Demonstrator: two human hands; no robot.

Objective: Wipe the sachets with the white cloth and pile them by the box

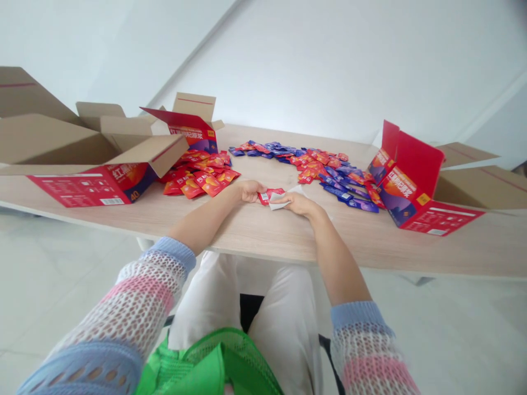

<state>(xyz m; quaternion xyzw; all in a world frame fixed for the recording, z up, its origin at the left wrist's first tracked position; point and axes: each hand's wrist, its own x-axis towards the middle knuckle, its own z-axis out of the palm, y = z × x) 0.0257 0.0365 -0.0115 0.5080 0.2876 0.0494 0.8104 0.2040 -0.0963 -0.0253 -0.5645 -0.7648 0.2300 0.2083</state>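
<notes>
"So, where's the red sachet [272, 192]?"
"Left hand [249, 191] pinches its left end — right hand [300, 203] grips white tissue [279, 206] over its right end; its long axis lies sideways between them."

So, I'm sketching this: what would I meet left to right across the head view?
Left open box, red packet pile, left hand, held red packet, right hand, purple packets at right, right open box.

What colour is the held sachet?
The sachet is red where visible, best seen in the head view.
</notes>
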